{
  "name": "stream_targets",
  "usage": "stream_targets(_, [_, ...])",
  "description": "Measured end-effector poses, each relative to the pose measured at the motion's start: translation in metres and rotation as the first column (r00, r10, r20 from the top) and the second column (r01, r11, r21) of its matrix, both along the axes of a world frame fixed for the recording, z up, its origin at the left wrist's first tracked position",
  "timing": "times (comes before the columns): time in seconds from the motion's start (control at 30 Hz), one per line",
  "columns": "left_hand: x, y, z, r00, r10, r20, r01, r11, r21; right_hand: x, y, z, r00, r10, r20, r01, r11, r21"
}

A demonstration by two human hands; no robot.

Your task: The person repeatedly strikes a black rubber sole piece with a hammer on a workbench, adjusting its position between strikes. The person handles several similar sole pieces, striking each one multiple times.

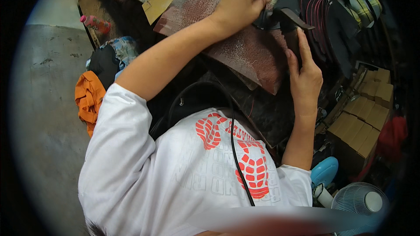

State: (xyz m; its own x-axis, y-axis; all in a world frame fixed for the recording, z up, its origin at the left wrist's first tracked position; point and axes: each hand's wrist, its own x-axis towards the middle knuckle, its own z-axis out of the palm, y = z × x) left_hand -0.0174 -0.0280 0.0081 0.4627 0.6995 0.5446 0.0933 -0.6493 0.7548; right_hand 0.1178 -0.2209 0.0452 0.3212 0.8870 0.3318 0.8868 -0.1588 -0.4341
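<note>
My left hand (238, 6) reaches over the work surface. Its fingertips are pinched together beside a small yellow-green spot, and what lies between them is too small to make out. On the right, my right hand (305, 78) grips a dark, bent flat piece (292, 38) between thumb and forefinger, its upper edge folded over toward the right. Under both hands lies a worn sheet (245, 54) with a speckled grey and reddish-brown surface. Close to the right fingers stands a row of dark curved pieces (321, 26), some with reddish edges.
Plaid fabric pieces (366, 6) lie at the far right. Stacked cardboard boxes (356, 124) and a fan (361, 202) stand at right. A pink-capped bottle (97, 24) lies at far left, with orange cloth (89, 96) nearer. A black cable (233, 135) hangs across my shirt.
</note>
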Motion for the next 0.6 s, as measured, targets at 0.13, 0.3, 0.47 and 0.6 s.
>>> stream_targets(0.13, [0.0007,0.0058,-0.0008,0.991,-0.027,0.131,0.085,0.881,-0.465,-0.0028,0.0016,-0.0078,1.0,-0.01,-0.007,0.01,1.0,0.008])
stream_targets(0.3, [0.002,0.0061,0.0012,0.995,0.093,-0.028,-0.094,0.995,-0.037,0.0008,-0.0019,-0.0082,0.999,-0.024,-0.032,0.024,1.0,0.006])
stream_targets(0.47, [0.0048,0.0048,0.0035,0.999,0.031,0.017,-0.032,0.991,0.13,-0.0018,0.0018,-0.0015,0.981,-0.023,-0.193,0.023,1.0,-0.003])
stream_targets(0.6, [0.0012,0.0048,0.0021,0.999,-0.043,-0.001,0.043,0.999,-0.021,-0.0057,0.0048,-0.0013,0.996,0.044,-0.084,-0.042,0.999,0.032])
